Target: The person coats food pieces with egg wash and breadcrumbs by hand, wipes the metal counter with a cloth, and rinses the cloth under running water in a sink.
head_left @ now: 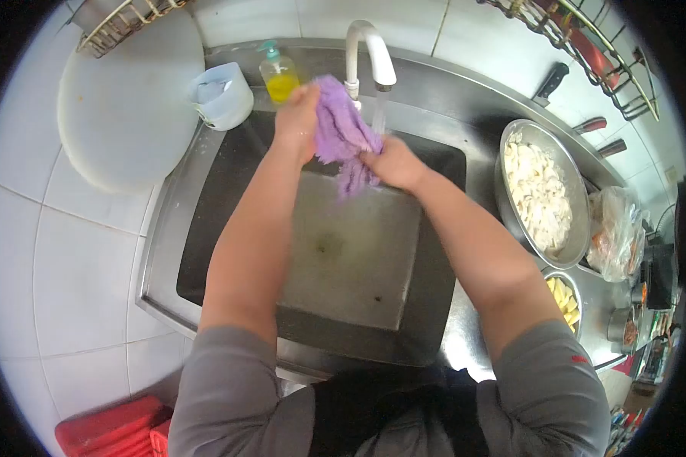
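Note:
A purple cloth (338,122) is stretched between my two hands over the sink (229,190). My left hand (297,122) is closed on its upper left end, close to the soap bottle (281,80). Lower down and to the right, my right hand (395,161) grips the cloth's other side, and a loose end hangs below it. Water runs from the white faucet (373,53) just behind my right hand. Cloudy water covers the bottom of the sink.
A metal bowl (503,186) of pale sliced food stands on the right counter, with a smaller bowl of yellow pieces (562,301) nearer me. A white container (225,99) and a round white board (129,99) are at the left. Knives (552,82) hang on the right wall.

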A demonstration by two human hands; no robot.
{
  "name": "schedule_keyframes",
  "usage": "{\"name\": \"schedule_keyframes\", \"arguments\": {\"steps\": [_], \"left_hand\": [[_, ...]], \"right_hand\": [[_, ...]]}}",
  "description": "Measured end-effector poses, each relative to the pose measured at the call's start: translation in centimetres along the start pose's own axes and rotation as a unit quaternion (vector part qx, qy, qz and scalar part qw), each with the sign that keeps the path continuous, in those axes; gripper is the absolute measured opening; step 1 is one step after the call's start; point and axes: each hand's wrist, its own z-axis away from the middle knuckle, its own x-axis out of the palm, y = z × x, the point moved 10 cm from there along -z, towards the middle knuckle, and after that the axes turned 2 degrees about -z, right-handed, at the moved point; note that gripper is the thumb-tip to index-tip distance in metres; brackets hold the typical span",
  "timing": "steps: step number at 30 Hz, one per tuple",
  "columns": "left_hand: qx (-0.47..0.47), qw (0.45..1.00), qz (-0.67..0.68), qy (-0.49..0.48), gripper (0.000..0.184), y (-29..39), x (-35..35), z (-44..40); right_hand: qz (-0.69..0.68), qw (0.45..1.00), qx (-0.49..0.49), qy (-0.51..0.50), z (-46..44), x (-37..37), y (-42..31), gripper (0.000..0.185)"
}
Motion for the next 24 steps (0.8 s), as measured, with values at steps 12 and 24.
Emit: {"name": "schedule_keyframes", "arguments": {"steps": [12,24], "left_hand": [[-0.154,0.887,0.392,-0.188,0.037,-8.0,7.5,3.4],[-0.281,0.929,-0.025,-0.239,0.041,-17.8,5.9,0.3]], "right_hand": [[-0.363,0.923,0.017,0.124,-0.8,-0.3,1.8,0.033],[0.194,0.969,-0.048,0.143,0.6,-5.8,-5.2,0.038]]}}
